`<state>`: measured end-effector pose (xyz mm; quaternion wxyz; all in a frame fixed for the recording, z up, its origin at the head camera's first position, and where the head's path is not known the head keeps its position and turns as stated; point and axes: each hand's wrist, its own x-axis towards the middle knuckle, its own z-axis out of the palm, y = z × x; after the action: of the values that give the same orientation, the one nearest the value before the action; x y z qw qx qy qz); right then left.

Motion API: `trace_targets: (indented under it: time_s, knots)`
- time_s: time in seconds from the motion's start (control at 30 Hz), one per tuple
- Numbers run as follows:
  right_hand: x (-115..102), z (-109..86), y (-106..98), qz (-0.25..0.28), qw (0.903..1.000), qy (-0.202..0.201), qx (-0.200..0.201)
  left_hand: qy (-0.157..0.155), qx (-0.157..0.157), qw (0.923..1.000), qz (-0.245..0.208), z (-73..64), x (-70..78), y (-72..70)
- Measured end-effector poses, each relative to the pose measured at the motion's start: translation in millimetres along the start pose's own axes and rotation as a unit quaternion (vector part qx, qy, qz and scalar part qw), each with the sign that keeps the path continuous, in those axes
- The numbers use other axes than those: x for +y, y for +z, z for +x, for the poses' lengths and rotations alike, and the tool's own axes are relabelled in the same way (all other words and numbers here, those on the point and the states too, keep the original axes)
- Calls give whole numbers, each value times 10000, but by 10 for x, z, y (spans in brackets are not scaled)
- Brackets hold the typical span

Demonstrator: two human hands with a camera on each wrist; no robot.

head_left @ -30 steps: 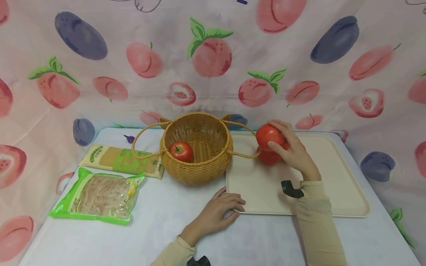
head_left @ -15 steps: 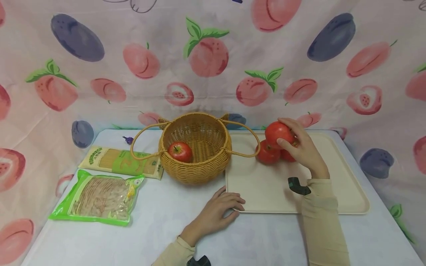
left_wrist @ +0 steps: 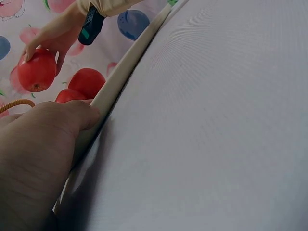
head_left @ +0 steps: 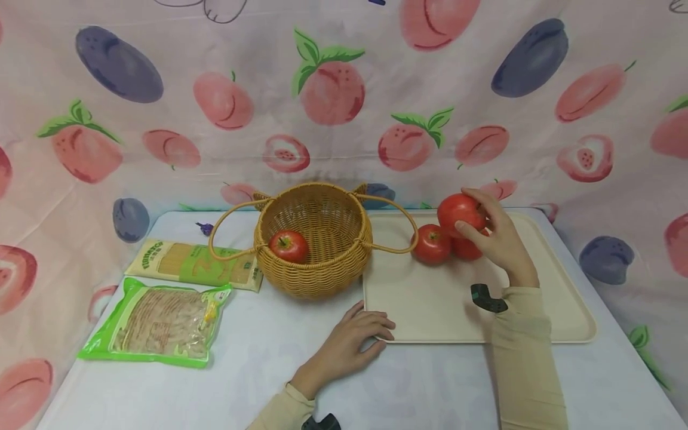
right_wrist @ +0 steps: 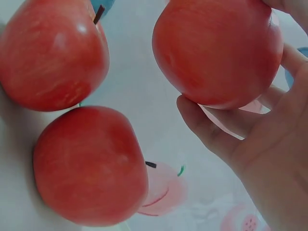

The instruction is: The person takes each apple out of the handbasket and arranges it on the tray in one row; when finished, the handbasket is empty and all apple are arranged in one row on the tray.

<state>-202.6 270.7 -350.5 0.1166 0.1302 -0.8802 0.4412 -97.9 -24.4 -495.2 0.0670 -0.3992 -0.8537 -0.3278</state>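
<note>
My right hand point(head_left: 500, 239) holds a red apple point(head_left: 458, 214) between thumb and fingers, raised above the cream tray point(head_left: 424, 310). Below it on the tray sit two more red apples, the left one point(head_left: 432, 244) in plain sight and the right one point(head_left: 466, 247) partly covered by the held apple and my hand. The right wrist view shows the held apple point(right_wrist: 219, 53) apart from both of them. My left hand point(head_left: 349, 346) rests with relaxed fingers at the tray's near left corner. A wicker basket point(head_left: 312, 280) left of the tray contains one red apple point(head_left: 289, 246).
Left of the basket lie a pack of noodles point(head_left: 199, 263) and a green-edged bag point(head_left: 156, 322) of brownish food. A small purple item point(head_left: 205, 229) is behind them. The basket's right handle point(head_left: 400, 209) reaches out over the tray. A fruit-print cloth point(head_left: 333, 149) hangs behind the table.
My right hand has moved right with the held apple, away from the basket handle, uncovering the left apple on the tray. My left hand stays at the tray corner.
</note>
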Motion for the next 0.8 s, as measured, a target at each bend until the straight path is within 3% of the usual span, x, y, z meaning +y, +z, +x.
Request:
trace_targets:
  time_s: [0.8]
  knots:
    - [222,-63,-177,-224,9970,-159,725,-55,-48,9999,-79,0,-5,6]
